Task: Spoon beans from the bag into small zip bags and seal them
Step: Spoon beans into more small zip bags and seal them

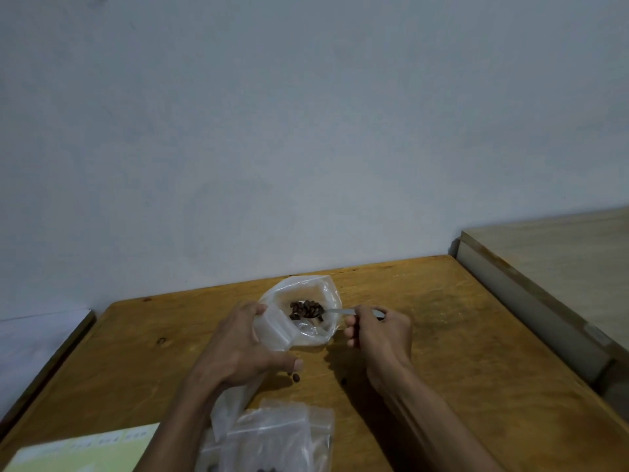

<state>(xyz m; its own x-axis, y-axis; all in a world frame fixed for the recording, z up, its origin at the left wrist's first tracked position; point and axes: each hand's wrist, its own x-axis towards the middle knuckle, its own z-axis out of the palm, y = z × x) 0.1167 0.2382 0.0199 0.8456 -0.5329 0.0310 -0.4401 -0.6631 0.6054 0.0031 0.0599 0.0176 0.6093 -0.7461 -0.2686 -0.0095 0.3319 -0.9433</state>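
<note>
The left hand (238, 345) holds a small zip bag (277, 327) upright above the table (442, 335), its fingers (258, 310) curled around the bag's side and pinching the mouth open. The right hand (377, 330) has its fingers closed around the handle of a spoon (335, 312), whose bowl carries a heap of dark beans (306, 309) at the mouth of the larger clear bag (306, 301) lying behind. The step in hand looks to be carrying this spoonful across into the small bag. To do it well, keep the spoon level, bring the small bag's mouth close under the bowl, hold that mouth wide, and tip slowly so nothing rolls off; two stray beans (296, 377) already lie on the table near the left thumb. More zip bags (279, 437) are piled at the near edge, some seemingly holding beans. A pale green sheet (85, 451) at the lower left bears print too blurred to read; no brand or label is legible anywhere.
</note>
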